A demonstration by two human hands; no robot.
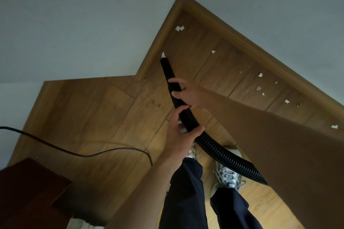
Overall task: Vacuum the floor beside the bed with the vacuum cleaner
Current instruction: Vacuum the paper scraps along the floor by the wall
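**In the Corner by the Skirting: Nozzle Tip at a Paper Scrap**

Across the top of the view, pale grey-blue painted walls [74, 24] meeting at a corner. Beneath them, a brown wood-grain plank floor [93, 113], edged with a matching brown wooden skirting board [242, 37]. At lower left, one corner of a dark red-brown wooden piece of furniture [28, 191]. At bottom centre, dark navy trousers [186, 191].

From the lower right up toward the left-hand skirting, a black ribbed plastic vacuum hose [223, 152], matte and evenly corrugated. Ends in a smooth black rigid nozzle tube [165, 65], open mouth down at the floor and touching a white paper scrap [163, 55] just beside the skirting.

Over the left floor, a thin black power cord [89, 154] in a loose curve.

On the smooth tube, the right hand [188, 95], fingers and thumb wrapped fully round it. Just behind, on the ribbed part, the left hand [178, 135], likewise closed round the hose, thumb on top.

Under the hose, white-and-grey mesh sneakers [229, 174]; markings on them too blurred to read.

Along the right-hand skirting, small torn white paper bits [179, 28], scattered well apart.
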